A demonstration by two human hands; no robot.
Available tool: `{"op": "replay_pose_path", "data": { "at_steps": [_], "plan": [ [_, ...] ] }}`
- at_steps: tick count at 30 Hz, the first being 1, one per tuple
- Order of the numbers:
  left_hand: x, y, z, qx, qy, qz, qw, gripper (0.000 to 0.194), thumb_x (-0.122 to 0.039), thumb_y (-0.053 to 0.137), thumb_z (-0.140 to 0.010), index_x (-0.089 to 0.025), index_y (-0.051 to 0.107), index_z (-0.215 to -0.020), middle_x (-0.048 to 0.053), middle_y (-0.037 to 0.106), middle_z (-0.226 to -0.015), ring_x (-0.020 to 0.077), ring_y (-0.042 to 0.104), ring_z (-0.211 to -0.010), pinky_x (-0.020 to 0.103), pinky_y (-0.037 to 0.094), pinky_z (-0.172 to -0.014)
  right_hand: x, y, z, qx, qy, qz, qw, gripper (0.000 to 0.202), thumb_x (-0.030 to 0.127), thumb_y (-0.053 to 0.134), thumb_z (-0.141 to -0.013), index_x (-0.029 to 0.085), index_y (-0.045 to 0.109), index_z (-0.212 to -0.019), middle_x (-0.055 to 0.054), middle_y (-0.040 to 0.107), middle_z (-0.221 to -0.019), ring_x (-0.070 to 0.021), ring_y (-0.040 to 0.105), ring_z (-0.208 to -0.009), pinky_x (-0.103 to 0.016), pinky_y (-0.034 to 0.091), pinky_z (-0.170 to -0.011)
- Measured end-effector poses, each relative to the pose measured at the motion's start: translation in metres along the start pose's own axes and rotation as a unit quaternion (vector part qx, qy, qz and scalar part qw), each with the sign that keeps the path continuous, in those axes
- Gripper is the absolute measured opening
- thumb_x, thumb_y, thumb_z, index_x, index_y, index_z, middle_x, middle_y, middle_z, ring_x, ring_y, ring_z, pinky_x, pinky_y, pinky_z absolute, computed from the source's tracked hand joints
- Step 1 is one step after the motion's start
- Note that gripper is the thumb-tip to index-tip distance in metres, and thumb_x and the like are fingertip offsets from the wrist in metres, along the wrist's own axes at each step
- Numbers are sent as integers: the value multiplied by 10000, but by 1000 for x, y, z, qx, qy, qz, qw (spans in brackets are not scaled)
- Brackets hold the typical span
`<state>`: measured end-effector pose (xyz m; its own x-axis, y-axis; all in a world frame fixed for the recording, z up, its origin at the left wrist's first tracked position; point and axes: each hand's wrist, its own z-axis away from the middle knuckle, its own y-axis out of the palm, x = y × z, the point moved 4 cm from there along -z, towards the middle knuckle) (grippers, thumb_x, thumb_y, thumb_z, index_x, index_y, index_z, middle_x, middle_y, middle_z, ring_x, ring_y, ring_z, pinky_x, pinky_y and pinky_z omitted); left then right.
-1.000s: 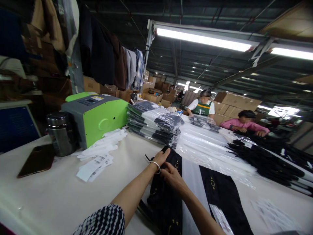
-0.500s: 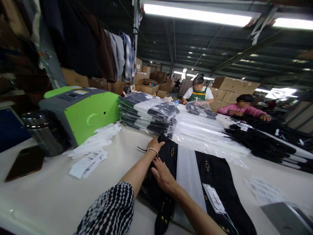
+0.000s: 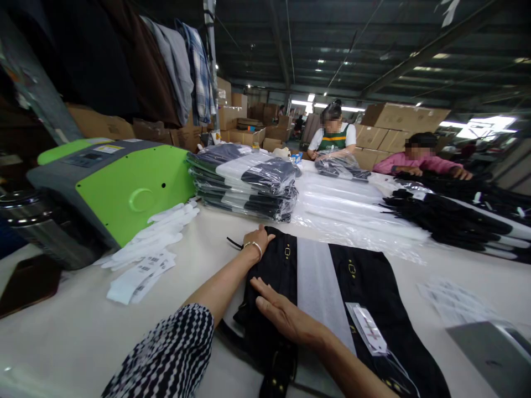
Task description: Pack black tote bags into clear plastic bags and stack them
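Observation:
A folded black garment with gold metal fittings lies on the table in front of me. A whitish translucent strip runs across it, and a white hang tag rests on its right part. My left hand, with a bracelet at the wrist, grips the garment's far left corner; its thumb is on the cloth and its other fingers are partly hidden. Lower down, my right hand lies open on the left fold, fingers stretched out. A dark strap with gold studs hangs toward the near edge.
Behind the garment stands a stack of bagged clothes, with clear plastic bags beside it. To the left are a green machine, paper labels and a steel flask. Two people work across the table near black garments.
My right hand has shifted slightly down and flattened, its fingers now clear of my left wrist. My left hand stays at the corner. The view has tilted down a little.

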<state>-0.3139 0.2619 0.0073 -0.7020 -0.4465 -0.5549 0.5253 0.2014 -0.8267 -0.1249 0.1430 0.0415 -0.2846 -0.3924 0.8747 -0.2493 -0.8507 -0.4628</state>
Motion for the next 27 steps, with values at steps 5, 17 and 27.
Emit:
{"op": "replay_pose_path", "data": {
  "at_steps": [5,17,27],
  "plan": [
    [-9,-11,-14,15,-18,37,999,637,-619,693,-753,-130,562,-1140,246,665,-1185,357,605,-1176,371,458,-936,-13,2,-9,-66,5,-9,998,576,279,461,-952,215,348,-1513,-40,323,-1568,-203,266,-1462,-457,170,-1224],
    [43,-66,192,10,106,19,994,259,-457,664,-784,-209,595,-814,26,655,-866,228,593,-883,331,430,-778,-22,-33,-27,-219,-21,11,975,480,355,407,-957,186,524,-1391,-71,475,-1485,-179,415,-1385,-393,265,-1194],
    [39,-19,236,-63,113,-7,991,252,-287,409,-932,-281,657,-892,84,693,-995,288,602,-963,434,453,-885,-32,-80,-129,-202,52,331,920,668,467,332,-998,66,273,-1528,-129,182,-1614,-258,76,-1504,-463,45,-1216]
  ]
}}
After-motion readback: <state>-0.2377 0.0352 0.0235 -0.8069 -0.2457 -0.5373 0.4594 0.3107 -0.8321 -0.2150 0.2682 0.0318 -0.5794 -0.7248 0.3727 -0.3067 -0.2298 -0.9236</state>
